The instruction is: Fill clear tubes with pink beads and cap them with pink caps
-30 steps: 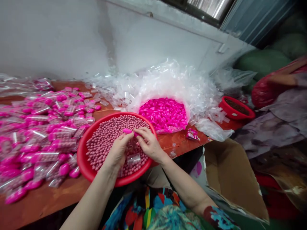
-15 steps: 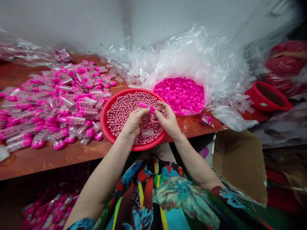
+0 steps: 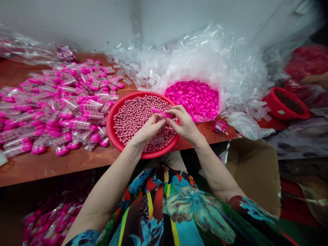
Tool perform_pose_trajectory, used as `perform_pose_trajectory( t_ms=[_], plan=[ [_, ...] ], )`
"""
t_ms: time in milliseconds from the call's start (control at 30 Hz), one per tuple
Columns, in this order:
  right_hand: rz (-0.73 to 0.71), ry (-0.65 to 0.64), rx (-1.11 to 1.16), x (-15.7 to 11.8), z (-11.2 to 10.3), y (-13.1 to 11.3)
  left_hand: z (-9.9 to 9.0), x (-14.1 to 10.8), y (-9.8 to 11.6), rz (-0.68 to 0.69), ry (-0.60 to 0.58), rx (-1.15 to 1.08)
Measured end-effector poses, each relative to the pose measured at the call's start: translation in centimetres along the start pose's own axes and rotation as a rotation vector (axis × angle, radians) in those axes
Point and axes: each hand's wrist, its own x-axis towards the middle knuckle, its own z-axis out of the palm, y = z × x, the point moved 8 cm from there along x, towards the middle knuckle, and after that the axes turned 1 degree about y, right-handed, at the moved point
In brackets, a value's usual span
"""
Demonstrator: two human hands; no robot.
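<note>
Over a red bowl [image 3: 110, 126] of small pink balls [image 3: 133, 116], my two hands are close together. My left hand [image 3: 151, 129] is closed, with a bright pink plastic cap [image 3: 156, 110] showing above its fingertips. Pinched between the thumb and fingers of my right hand [image 3: 185, 123] is a second pink cap [image 3: 167, 114], its end near my left fingers. Whatever lies below the caps, behind my left fingers, is hard to make out. A clear plastic container [image 3: 157, 140] rests on the balls beneath my hands.
Filled clear tubes with pink caps [image 3: 74, 102] are heaped on the left of the table [image 3: 64, 167]. Behind the bowl sit a bag of loose pink caps [image 3: 194, 100] and piled clear containers [image 3: 230, 61]. A second red bowl [image 3: 276, 111] and a cardboard box [image 3: 253, 171] are at right.
My right hand has shifted slightly right, and its cap now lies more level. The cap at my left fingertips has moved a little to the right.
</note>
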Motion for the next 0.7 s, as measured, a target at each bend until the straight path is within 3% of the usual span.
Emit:
perform_pose_trajectory(
  t_ms=[133,300,700],
  plan=[
    [0.044,-0.004,0.047,-0.6,-0.3,0.8,0.1,0.2,0.3,0.045,-0.033,-0.014],
    [0.191,0.135,0.202,-1.1,-0.1,2.6,0.2,0.1,0.0,0.018,-0.034,-0.05],
    [0.149,0.252,0.15,-1.0,0.1,1.7,-0.4,0.5,-0.4,-0.052,0.023,-0.174]
  ],
)
